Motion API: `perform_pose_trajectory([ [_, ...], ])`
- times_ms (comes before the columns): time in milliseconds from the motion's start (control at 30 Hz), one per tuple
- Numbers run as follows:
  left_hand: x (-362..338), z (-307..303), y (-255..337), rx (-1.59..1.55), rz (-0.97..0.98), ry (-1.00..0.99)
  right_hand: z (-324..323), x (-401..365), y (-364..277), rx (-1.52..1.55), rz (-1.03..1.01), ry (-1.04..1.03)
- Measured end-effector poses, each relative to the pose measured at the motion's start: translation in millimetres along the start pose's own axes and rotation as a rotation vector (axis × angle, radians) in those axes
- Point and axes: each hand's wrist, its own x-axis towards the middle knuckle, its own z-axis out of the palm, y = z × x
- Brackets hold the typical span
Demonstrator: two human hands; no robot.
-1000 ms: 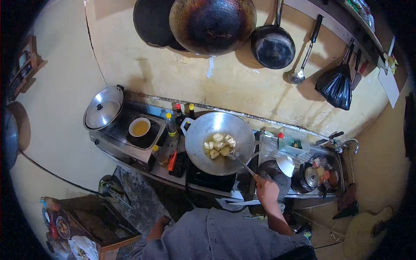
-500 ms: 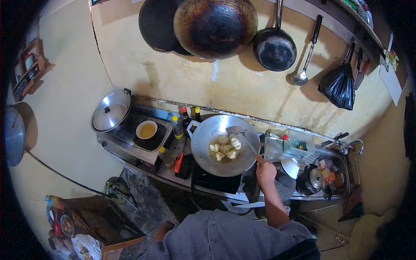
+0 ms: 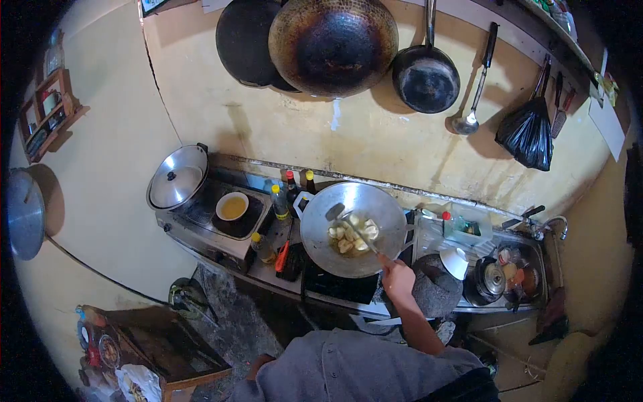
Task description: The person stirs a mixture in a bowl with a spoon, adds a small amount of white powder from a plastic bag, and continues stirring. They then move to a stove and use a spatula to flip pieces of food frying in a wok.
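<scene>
My right hand [image 3: 399,280] is closed around the handle of a metal spatula [image 3: 360,232]. The spatula's blade is at the upper left inside a large silver wok [image 3: 321,250], above the pale chunks of food [image 3: 346,240] lying in a little liquid at its bottom. The wok sits on the stove, its handles at left and right. Beside my body at the lower left, only a small part of my left hand or forearm [image 3: 260,366] shows; its fingers are hidden.
Left of the wok are several bottles [image 3: 280,202], an orange-handled tool [image 3: 282,256], a bowl of yellow liquid [image 3: 232,206] and a lidded pot [image 3: 178,175]. A stone mortar [image 3: 435,288], a white bowl [image 3: 455,262] and a sink [image 3: 536,249] are at right. Pans [image 3: 426,78] hang above.
My right hand has moved slightly left and toward me. The spatula's blade has swung from the wok's upper right to its upper left, and the food chunks have shifted. The view has tilted slightly.
</scene>
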Motion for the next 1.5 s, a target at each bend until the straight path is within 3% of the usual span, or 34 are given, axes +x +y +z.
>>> perform_pose_trajectory([
  [67,-6.2,1.5,-13.9,-0.011,-0.015,-0.010,13.8,1.9,2.1,-0.025,-0.125,-0.016],
  [200,2.2,-11.8,-7.5,-0.040,-0.043,-0.027,-2.7,-2.3,4.7,0.015,-0.164,-0.008],
  [233,46.4,-35.7,-12.1,-0.048,-0.048,-0.032,-4.0,-0.7,6.3,0.014,-0.163,-0.007],
  [267,24.7,-21.1,-6.3,-0.056,-0.052,-0.038,-5.9,1.9,8.2,0.008,-0.153,0.005],
  [433,69.8,-62.3,-7.0,-0.093,-0.067,-0.089,8.7,26.3,10.0,-0.012,-0.064,0.063],
  [567,40.9,-47.2,-4.6,-0.117,-0.095,-0.103,29.9,34.0,21.3,-0.026,-0.031,0.066],
  [867,14.8,-24.4,1.3,-0.053,0.004,-0.059,-11.6,-7.2,33.5,0.184,0.040,0.123],
  [967,15.9,-17.4,-1.0,-0.032,0.009,-0.048,-23.0,-34.1,30.5,0.270,0.159,0.145],
  [1200,11.5,-2.6,-17.6,0.029,0.046,-0.023,-19.7,-96.3,79.7,0.311,0.136,0.156],
  [1267,37.6,-41.4,-19.2,0.050,0.058,-0.023,-27.2,-105.0,104.9,0.381,0.197,0.045],
  [1500,60.0,-77.3,-20.2,0.107,0.103,-0.016,-50.5,-119.4,177.3,0.564,0.360,0.048],
])
